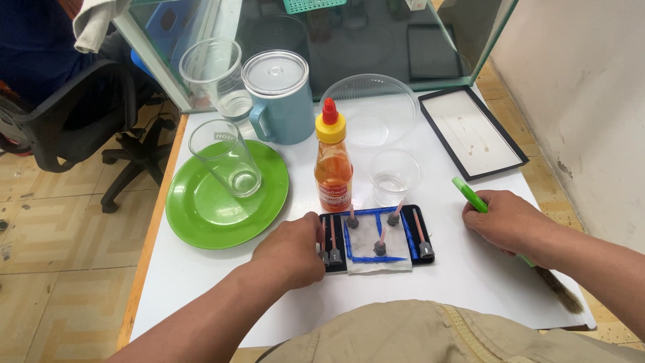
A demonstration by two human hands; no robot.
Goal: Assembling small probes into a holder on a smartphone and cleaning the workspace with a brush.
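Worked on a white table [201,296], glass tank [349,40] well beyond the fingertips. Ahead-left of the left fingers: green plate [201,215] carrying a tilted clear glass [225,158], then blue lidded jug [279,97] and a second clear cup [215,70] farther out. Straight ahead of the left fingers: sauce bottle [333,161], upright, red nozzle up; small plastic cup [394,176] and clear bowl [369,107] past it. Black-framed white tray [470,131] ahead of the right fingers. Left hand [289,255] curled loosely, fingertips touching the left edge of the small black tray [430,232]; nothing visibly gripped. Tray's long axis ran left-right, between the two hands, left hand nearer. On it: blue frame [375,259] over a white pad, several pink-stemmed, grey-based pegs [423,242], stems pointing away and slightly outward from the fingers. Right hand [510,218] closed around a green-handled brush [470,195]; long axis diagonal, handle end up-left past the knuckles, bristles [564,296] back toward the wrist side, lower right.
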